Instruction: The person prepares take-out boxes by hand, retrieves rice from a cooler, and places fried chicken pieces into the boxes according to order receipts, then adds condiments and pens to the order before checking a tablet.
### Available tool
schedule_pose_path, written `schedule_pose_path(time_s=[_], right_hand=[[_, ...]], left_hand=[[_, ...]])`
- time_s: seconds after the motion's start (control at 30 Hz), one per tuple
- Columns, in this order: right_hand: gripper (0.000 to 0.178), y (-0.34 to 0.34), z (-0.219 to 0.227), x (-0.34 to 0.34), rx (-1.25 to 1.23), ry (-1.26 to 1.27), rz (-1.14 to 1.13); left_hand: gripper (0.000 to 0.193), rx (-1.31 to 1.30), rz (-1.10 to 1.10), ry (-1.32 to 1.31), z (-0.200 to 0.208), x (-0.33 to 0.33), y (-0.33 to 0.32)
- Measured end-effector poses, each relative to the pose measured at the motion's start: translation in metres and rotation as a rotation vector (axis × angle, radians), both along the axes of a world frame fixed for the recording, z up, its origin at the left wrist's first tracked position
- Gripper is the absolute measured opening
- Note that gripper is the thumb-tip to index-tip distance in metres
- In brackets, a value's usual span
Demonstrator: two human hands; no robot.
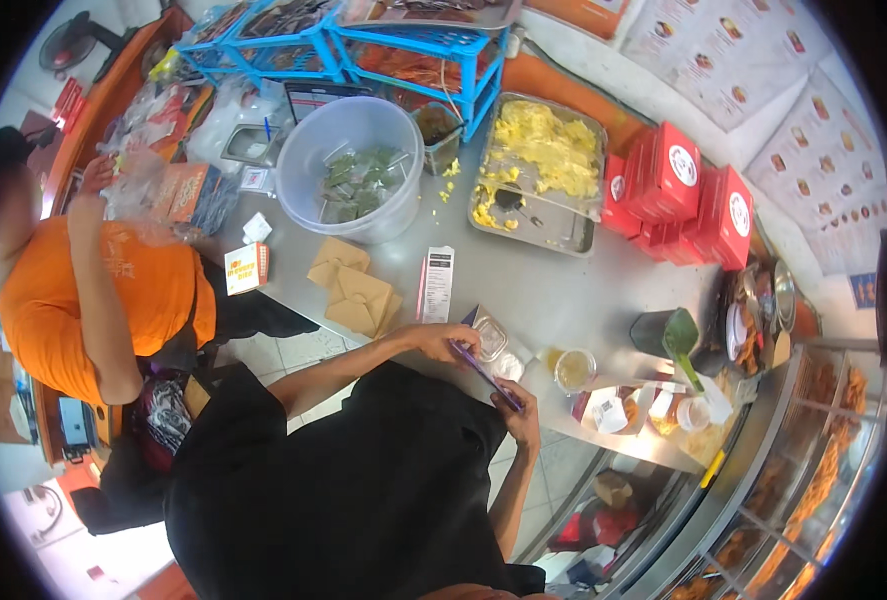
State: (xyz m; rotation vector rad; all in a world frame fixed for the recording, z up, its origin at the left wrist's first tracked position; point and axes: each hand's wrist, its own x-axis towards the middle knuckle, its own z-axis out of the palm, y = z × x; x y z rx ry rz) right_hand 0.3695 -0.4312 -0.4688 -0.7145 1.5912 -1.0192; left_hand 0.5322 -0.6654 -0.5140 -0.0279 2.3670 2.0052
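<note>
In front of my black shirt I hold a thin phone (pixel 485 374) with a purple edge, tilted over the front edge of the steel table. My left hand (pixel 453 342) grips its upper left end, and my right hand (pixel 523 414) grips its lower right end. Just beyond the phone stand a small clear lidded container (pixel 490 336) and a white wrapped bundle (pixel 508 366). A printed receipt (pixel 438 286) lies farther off on the table. Folded brown cardboard boxes (pixel 359 300) are left of it.
A person in orange (pixel 103 290) stands at left, handling plastic bags. On the table are a tub of leaves (pixel 403 185), a tray of yellow food (pixel 548 150), red boxes (pixel 663 175), a cup (pixel 572 370) and a green scoop (pixel 679 335). A heated display case (pixel 813 450) borders the right.
</note>
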Motion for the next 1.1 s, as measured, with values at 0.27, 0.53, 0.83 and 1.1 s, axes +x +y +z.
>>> schedule_pose_path(time_s=[0.27,0.53,0.83,1.1], right_hand=[[0.035,-0.006,0.011,-0.016,-0.280,0.137,0.133],[0.046,0.002,0.042,-0.012,-0.170,-0.061,-0.169],[0.050,0.050,-0.002,0.003,-0.131,0.368,-0.326],[0.043,0.041,-0.015,0.003,-0.081,-0.053,-0.590]], left_hand=[[0.050,0.088,-0.120,0.005,0.023,0.008,0.000],[0.058,0.230,-0.235,-0.269,0.036,0.008,-0.009],[0.063,0.436,0.061,-0.324,0.037,0.021,0.010],[0.056,0.261,0.582,-0.389,0.015,0.033,0.020]])
